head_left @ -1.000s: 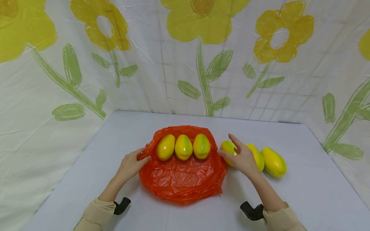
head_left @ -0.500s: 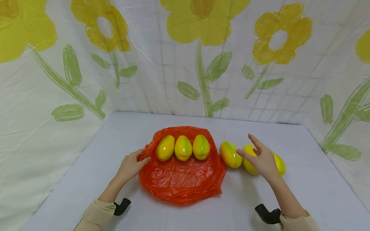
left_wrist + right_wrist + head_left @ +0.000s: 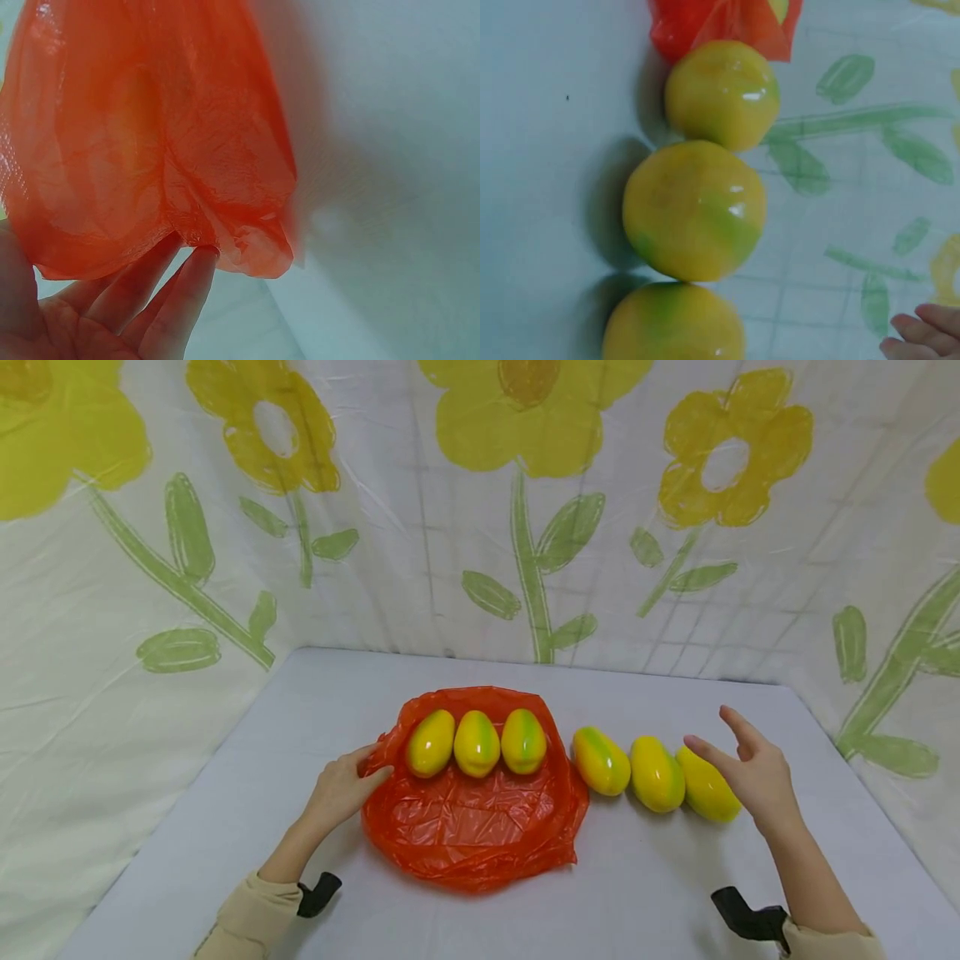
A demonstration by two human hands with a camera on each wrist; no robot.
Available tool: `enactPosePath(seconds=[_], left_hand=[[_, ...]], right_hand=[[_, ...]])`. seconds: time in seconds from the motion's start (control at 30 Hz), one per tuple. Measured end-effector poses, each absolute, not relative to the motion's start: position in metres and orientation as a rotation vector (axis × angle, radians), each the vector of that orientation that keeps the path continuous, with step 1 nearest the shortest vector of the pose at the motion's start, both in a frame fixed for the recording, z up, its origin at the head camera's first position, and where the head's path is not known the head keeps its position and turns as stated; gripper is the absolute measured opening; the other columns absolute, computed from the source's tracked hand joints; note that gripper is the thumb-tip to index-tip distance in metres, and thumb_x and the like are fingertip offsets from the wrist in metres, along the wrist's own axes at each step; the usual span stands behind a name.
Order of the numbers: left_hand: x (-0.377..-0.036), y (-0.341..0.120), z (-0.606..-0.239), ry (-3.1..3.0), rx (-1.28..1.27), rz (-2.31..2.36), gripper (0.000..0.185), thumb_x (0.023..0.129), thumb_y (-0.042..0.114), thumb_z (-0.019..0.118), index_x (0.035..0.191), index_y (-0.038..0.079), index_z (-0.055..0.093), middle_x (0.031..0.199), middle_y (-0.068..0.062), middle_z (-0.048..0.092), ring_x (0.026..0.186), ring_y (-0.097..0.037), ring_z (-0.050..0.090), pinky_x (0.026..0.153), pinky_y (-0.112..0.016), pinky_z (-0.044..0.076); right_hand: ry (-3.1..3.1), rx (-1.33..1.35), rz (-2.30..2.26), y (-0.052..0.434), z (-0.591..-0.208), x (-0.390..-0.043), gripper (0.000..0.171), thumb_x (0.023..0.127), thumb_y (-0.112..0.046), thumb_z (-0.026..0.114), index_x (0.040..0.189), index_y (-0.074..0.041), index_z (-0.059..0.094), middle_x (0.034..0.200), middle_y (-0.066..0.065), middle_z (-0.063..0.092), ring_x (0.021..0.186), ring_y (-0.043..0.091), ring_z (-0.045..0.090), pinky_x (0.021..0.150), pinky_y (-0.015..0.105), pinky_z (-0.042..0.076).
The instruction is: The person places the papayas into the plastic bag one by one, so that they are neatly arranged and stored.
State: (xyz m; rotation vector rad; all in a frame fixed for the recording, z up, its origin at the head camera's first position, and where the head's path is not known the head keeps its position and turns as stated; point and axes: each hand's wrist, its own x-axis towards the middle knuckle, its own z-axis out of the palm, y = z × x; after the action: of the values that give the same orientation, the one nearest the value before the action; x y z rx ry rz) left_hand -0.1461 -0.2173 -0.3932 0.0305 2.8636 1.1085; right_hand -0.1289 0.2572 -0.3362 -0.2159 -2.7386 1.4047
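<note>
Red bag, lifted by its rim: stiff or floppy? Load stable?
The red bag is probably floppy: its film looks thin, crinkled and see-through. The three yellow fruits inside may roll or slide, being rounded and glossy with bare film in front.

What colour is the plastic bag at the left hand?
The bag is bright red; the head view shows it best.

Right hand partly hides rightmost fruit; yellow blur through bag, possibly fruit.
</note>
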Motion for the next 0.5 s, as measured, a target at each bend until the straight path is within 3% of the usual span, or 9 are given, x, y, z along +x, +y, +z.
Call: enactPosePath(seconds=[0.27, 0.5], left_hand=[[-0.147, -0.217, -0.393, 2.867, 0.024, 1.099, 0.052, 0.094, 0.022, 0.059, 0.137, -0.006, 0.049, 0.118, -0.026, 0.062, 0.081, -0.026, 0.053, 0.061, -0.029, 0.044], [-0.147, -0.217, -0.393, 2.867, 0.031, 1.099, 0.052, 0.095, 0.022, 0.059, 0.137, -0.007, 0.049, 0.120, -0.027, 0.061, 0.083, -0.027, 0.054, 0.063, -0.030, 0.047]], right_hand=[[-2.695, -0.360, 1.595, 0.282, -0.353, -0.136, 0.088, 0.097, -0.045, 0.053, 0.154, -0.002, 0.004, 0.159, 0.024, 0.003, 0.143, 0.047, 0.000, 0.108, 0.067, 0.009], [-2.779, -0.557, 1.586, 0.298, -0.368, -0.143, 0.094, 0.095, -0.053, 0.048, 0.153, -0.002, -0.005, 0.158, 0.023, -0.005, 0.142, 0.047, -0.006, 0.106, 0.069, 0.007]])
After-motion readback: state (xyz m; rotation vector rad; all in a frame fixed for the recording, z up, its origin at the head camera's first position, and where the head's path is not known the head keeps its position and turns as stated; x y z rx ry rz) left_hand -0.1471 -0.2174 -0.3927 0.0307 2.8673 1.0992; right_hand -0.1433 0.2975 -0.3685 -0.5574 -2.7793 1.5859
